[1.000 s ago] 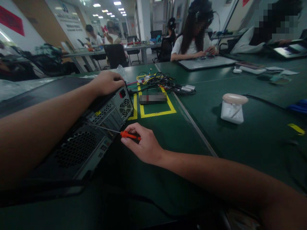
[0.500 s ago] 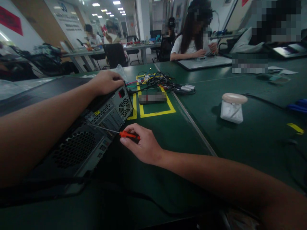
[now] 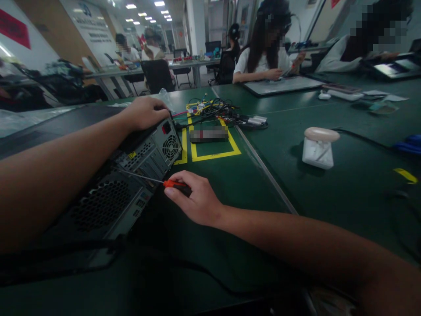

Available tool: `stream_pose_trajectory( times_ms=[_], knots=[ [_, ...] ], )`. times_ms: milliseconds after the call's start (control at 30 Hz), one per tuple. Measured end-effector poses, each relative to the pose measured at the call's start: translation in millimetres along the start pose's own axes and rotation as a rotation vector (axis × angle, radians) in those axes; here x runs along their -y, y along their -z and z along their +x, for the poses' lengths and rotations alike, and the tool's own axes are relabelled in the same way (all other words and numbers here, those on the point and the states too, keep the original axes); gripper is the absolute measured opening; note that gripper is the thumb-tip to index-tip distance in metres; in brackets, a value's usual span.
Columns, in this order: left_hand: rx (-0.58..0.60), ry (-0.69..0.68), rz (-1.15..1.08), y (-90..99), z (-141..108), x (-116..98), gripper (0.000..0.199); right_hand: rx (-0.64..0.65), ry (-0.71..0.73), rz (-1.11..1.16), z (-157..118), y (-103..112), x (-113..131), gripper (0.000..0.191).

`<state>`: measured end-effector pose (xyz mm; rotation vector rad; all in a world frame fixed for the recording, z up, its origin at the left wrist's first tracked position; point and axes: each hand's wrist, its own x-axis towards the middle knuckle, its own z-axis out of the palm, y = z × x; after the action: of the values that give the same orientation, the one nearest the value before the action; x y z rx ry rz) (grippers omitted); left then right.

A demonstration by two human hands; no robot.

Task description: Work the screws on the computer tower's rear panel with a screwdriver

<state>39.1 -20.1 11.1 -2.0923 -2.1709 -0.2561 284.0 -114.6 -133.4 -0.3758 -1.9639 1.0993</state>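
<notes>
A desktop computer case point(image 3: 144, 166) lies at the left with its rear panel facing right. My left hand point(image 3: 148, 113) grips its top near the rear corner, fingers curled over the edge and partly hidden. In my right hand point(image 3: 194, 197) is a screwdriver point(image 3: 169, 183) with a red and black handle, pinched between thumb and fingers. Its thin shaft points left, and the tip reaches the rear panel beside the slot covers. Whether a screw is under the tip is too small to tell. A round fan grille point(image 3: 171, 147) sits at the panel's upper end.
Bundled cables point(image 3: 223, 109) and a dark box point(image 3: 209, 134) lie beyond the case by yellow tape marks. A white open earbud case point(image 3: 317, 151) stands to the right on the green table point(image 3: 263, 193). Across it, a person point(image 3: 259, 57) works with both hands.
My right hand and the screwdriver have barely shifted, and the handle looks slightly turned. My left hand stays on the case. The person opposite has moved one hand a little to the right.
</notes>
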Motion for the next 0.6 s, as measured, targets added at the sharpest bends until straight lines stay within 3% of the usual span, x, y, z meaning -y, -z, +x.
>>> stream_pose_trajectory(
  times_ms=[433, 600],
  knots=[
    [0.004, -0.013, -0.008, -0.8, 1.5, 0.8, 0.066, 0.036, -0.097, 0.074, 0.9, -0.5, 1.8, 0.034],
    [-0.002, 0.007, -0.003, 0.1, 0.7, -1.6, 0.065, 0.026, -0.060, 0.083, 1.7, -0.2, 1.9, 0.023]
  ],
)
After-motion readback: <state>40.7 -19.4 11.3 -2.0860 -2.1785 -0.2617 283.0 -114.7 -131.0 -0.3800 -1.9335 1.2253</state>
